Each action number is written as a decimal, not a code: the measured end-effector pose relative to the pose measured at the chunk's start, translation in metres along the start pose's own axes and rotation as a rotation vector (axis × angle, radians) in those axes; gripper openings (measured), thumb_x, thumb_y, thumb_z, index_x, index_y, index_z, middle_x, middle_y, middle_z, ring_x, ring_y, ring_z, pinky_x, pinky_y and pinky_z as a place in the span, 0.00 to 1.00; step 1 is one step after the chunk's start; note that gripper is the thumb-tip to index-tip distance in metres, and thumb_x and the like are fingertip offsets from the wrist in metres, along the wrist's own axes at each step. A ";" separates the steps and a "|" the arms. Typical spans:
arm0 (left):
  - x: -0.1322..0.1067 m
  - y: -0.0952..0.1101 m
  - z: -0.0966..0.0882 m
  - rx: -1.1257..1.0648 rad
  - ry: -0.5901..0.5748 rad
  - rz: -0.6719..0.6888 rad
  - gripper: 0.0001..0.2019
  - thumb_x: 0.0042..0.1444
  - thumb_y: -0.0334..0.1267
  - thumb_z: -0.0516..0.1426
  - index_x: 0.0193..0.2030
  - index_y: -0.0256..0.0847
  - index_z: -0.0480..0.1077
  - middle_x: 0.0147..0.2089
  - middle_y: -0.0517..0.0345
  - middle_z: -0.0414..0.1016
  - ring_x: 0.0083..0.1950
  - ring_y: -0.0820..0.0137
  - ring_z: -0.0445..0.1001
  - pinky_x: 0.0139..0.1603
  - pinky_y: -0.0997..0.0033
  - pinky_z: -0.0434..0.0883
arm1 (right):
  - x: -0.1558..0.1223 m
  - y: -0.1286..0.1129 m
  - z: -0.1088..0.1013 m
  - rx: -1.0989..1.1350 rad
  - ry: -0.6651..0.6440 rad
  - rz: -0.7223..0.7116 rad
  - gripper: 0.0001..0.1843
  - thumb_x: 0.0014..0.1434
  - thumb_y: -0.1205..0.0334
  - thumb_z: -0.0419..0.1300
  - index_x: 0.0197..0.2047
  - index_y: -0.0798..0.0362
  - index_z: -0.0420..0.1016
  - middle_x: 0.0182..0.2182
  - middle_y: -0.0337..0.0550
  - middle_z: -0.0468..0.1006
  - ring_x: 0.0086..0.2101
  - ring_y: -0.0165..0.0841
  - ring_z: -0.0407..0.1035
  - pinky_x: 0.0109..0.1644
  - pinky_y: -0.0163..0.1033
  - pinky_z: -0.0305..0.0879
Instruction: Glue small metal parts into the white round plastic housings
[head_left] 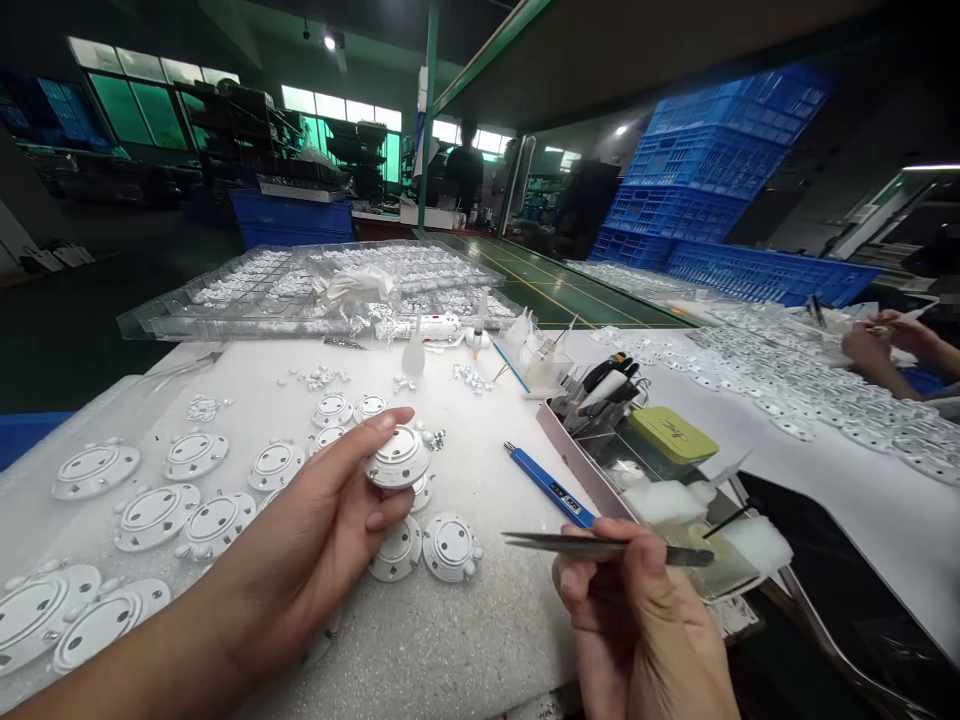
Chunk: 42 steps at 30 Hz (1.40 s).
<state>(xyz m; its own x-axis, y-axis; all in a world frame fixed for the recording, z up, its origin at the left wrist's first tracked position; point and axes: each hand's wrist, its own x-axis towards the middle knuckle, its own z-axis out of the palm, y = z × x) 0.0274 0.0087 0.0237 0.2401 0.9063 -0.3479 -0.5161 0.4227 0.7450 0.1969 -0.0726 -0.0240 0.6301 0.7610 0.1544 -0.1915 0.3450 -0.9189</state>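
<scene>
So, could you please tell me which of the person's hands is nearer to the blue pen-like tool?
Right. The right hand sits just below the blue tool; the left hand is farther left.

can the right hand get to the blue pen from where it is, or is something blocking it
Probably yes. The blue pen lies in the open on the white table, just ahead of the right hand, nothing between them. But that hand already grips tweezers, so its fingers are not free.

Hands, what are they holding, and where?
Left hand pinches a round white part by its rim; right hand grips tweezers near their back end.
</scene>
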 end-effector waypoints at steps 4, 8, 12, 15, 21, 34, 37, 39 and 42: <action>0.001 0.000 0.001 0.007 0.000 0.011 0.08 0.58 0.30 0.60 0.42 0.41 0.78 0.34 0.60 0.59 0.26 0.78 0.57 0.20 0.82 0.65 | -0.003 0.002 0.003 -0.003 -0.029 -0.102 0.14 0.58 0.50 0.66 0.31 0.52 0.76 0.23 0.42 0.80 0.16 0.29 0.70 0.18 0.33 0.67; 0.001 -0.001 0.000 0.031 0.008 0.017 0.08 0.57 0.29 0.60 0.42 0.41 0.78 0.34 0.60 0.59 0.26 0.78 0.56 0.20 0.82 0.65 | -0.007 0.003 0.000 -0.049 -0.032 -0.194 0.12 0.62 0.52 0.62 0.33 0.51 0.76 0.24 0.43 0.82 0.16 0.30 0.71 0.17 0.33 0.67; 0.000 0.000 0.000 0.021 0.014 0.023 0.08 0.56 0.28 0.60 0.40 0.41 0.78 0.34 0.59 0.59 0.27 0.78 0.57 0.19 0.82 0.64 | -0.008 0.003 -0.001 -0.099 -0.046 -0.263 0.10 0.66 0.55 0.58 0.35 0.51 0.75 0.25 0.41 0.82 0.17 0.29 0.72 0.19 0.33 0.71; 0.000 0.001 0.002 0.015 0.019 0.025 0.08 0.57 0.27 0.59 0.39 0.41 0.78 0.33 0.59 0.59 0.26 0.77 0.57 0.18 0.82 0.63 | -0.002 0.009 -0.003 -0.278 -0.062 -0.449 0.05 0.66 0.62 0.58 0.39 0.49 0.76 0.34 0.39 0.83 0.29 0.30 0.78 0.35 0.35 0.78; 0.001 0.001 0.003 0.023 0.013 0.023 0.08 0.58 0.27 0.58 0.40 0.38 0.78 0.33 0.59 0.61 0.26 0.78 0.57 0.18 0.81 0.64 | 0.014 0.024 -0.017 -0.927 -0.510 -0.857 0.14 0.61 0.74 0.58 0.49 0.55 0.76 0.46 0.46 0.80 0.50 0.36 0.74 0.55 0.41 0.72; 0.003 0.002 0.003 0.015 0.013 0.045 0.08 0.58 0.25 0.57 0.39 0.39 0.76 0.34 0.58 0.62 0.29 0.75 0.65 0.25 0.76 0.75 | 0.007 0.019 -0.024 -0.840 -0.468 -0.910 0.13 0.59 0.79 0.55 0.43 0.55 0.72 0.34 0.46 0.79 0.32 0.33 0.70 0.36 0.40 0.65; 0.001 0.003 0.002 0.016 0.035 0.039 0.08 0.58 0.25 0.57 0.39 0.39 0.77 0.33 0.58 0.62 0.29 0.75 0.65 0.25 0.77 0.74 | 0.006 0.019 -0.026 -0.773 -0.472 -0.918 0.11 0.59 0.78 0.55 0.41 0.56 0.71 0.32 0.46 0.77 0.31 0.33 0.70 0.35 0.40 0.64; 0.000 0.002 0.002 0.019 0.033 0.035 0.09 0.58 0.25 0.57 0.39 0.39 0.77 0.33 0.58 0.62 0.28 0.76 0.64 0.24 0.77 0.73 | 0.004 0.020 -0.028 -0.735 -0.468 -0.917 0.08 0.60 0.76 0.55 0.40 0.56 0.71 0.30 0.45 0.76 0.29 0.32 0.69 0.33 0.40 0.63; 0.001 0.001 0.003 0.025 0.029 0.043 0.08 0.58 0.25 0.57 0.38 0.39 0.77 0.33 0.59 0.62 0.27 0.76 0.63 0.23 0.78 0.73 | 0.003 0.021 -0.030 -0.687 -0.421 -0.890 0.07 0.65 0.71 0.52 0.38 0.54 0.70 0.27 0.42 0.74 0.27 0.31 0.68 0.32 0.40 0.64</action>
<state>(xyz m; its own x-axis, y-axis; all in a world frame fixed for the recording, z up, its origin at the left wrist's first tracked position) 0.0301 0.0102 0.0257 0.1937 0.9234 -0.3315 -0.5043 0.3836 0.7736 0.2176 -0.0794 -0.0535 0.0177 0.5683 0.8226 0.7088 0.5731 -0.4112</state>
